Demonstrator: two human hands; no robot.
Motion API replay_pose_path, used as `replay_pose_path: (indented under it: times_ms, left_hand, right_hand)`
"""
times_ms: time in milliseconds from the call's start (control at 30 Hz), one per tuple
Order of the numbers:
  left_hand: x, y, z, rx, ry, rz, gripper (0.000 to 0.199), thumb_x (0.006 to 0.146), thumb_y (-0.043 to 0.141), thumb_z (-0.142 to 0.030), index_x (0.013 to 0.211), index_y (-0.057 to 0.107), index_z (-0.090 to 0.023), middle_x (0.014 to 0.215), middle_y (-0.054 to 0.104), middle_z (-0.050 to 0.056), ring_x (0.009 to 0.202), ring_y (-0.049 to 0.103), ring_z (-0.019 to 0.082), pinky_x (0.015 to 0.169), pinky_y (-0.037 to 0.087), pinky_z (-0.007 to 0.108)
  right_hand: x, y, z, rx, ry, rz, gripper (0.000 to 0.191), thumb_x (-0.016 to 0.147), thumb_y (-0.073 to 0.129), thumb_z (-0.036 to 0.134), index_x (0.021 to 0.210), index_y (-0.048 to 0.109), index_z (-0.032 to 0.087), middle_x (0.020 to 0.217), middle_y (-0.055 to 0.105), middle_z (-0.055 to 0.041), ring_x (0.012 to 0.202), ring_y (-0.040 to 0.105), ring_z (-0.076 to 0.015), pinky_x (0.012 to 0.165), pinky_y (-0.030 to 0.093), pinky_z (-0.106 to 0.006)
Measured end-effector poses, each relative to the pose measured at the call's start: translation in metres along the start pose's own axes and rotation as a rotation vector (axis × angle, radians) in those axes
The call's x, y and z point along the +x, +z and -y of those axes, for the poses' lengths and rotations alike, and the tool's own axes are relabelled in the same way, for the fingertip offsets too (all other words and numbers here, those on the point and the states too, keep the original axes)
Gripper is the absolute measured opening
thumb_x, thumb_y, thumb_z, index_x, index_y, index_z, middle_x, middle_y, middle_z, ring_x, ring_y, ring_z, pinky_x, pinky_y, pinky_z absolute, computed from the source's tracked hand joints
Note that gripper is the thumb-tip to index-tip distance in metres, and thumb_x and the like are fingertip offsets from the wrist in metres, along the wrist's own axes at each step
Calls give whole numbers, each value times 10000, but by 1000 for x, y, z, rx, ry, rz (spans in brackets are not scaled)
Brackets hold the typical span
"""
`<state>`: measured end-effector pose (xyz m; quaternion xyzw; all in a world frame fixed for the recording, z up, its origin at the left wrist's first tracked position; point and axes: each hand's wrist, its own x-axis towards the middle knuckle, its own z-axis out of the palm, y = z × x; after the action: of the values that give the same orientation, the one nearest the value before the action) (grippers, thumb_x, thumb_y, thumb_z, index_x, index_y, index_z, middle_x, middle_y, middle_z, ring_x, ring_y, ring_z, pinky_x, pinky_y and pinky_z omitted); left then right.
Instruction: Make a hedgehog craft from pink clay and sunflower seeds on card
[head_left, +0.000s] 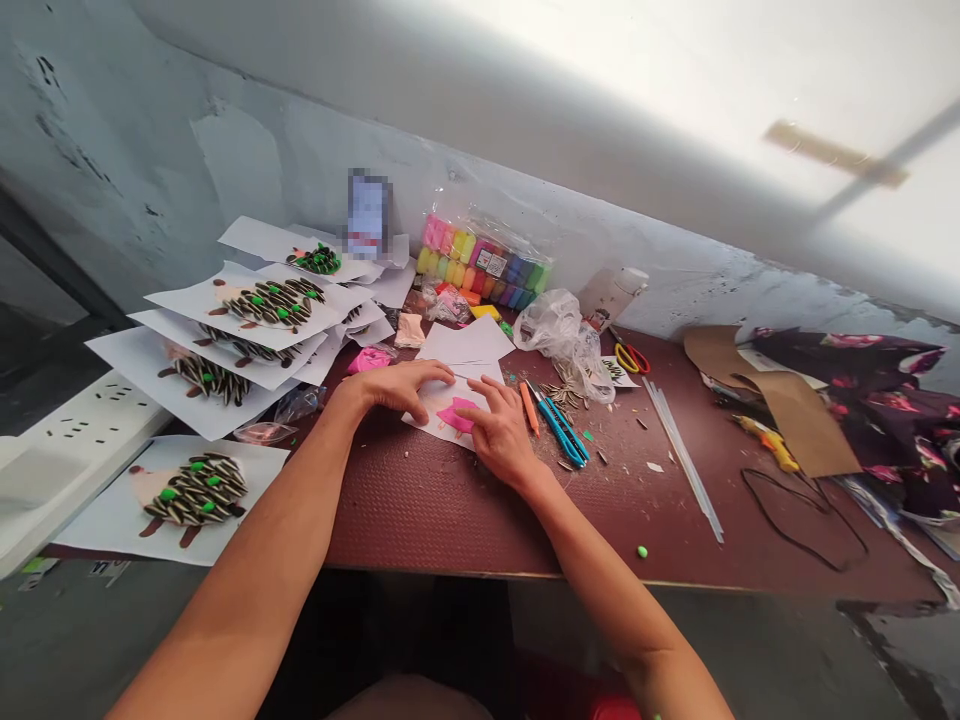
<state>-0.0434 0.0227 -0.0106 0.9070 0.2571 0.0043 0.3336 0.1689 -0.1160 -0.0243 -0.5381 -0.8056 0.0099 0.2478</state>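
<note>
Left hand [405,388], grip apart, rests at the paper [437,392]; right hand [501,428], grip apart, touches pink clay [455,413]. Cutter [562,432] lies at three o'clock on the worktop [420,520].

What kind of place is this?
Probably a small craft workspace: seed-covered hedgehog pictures are stacked at left, a bag of coloured clay leans at the wall, and scissors lie on the dark red table.
</note>
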Motion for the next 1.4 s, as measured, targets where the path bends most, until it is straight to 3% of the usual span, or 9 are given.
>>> replay_pose_path:
  times_ms: [300,967,1067,1200,1300,1400]
  left_hand:
    - [-1,-1,-3,24,-5,6,791,673,756,-261,1434,545,-214,1575,478,84,1448,443,292,1225,327,394]
    - [0,-1,-5,34,21,2,781,646,763,-249,1406,583,-236,1522,528,65,1426,460,314,1200,361,419]
    - [0,-1,-4,32,24,4,785,655,763,-256,1416,573,-244,1527,525,65,1429,458,309,1203,355,421]
    - [0,-1,-3,30,14,2,788,666,757,-271,1427,558,-234,1550,504,73,1438,452,295,1210,348,402]
    - [-1,-2,-4,18,-5,2,785,668,754,-280,1426,558,-230,1577,479,77,1455,435,307,1213,350,402]
    - [-2,-2,-4,15,-12,6,799,671,761,-297,1438,546,-235,1588,470,78,1469,419,317,1222,339,413]
  right_hand:
    - [-3,0,10,-56,-21,143,405,898,585,110,1196,771,311,1520,534,-95,1455,377,-319,1145,324,-554]
    - [7,3,22,-15,-18,191,387,883,571,84,1141,768,296,1595,452,-67,1472,356,-311,1161,305,-551]
    - [7,6,19,71,4,157,427,842,551,54,1110,782,294,1567,491,-58,1468,380,-295,1167,311,-542]
    - [4,4,8,157,95,1,505,796,503,28,1137,776,282,1506,559,-56,1446,428,-263,1181,320,-524]
    - [2,-4,-4,98,200,-87,441,782,486,20,991,797,253,1423,627,-67,1428,449,-277,1179,318,-541]
    - [1,-11,-12,34,254,-78,391,778,488,12,890,788,236,1381,656,-76,1428,447,-288,1170,321,-548]
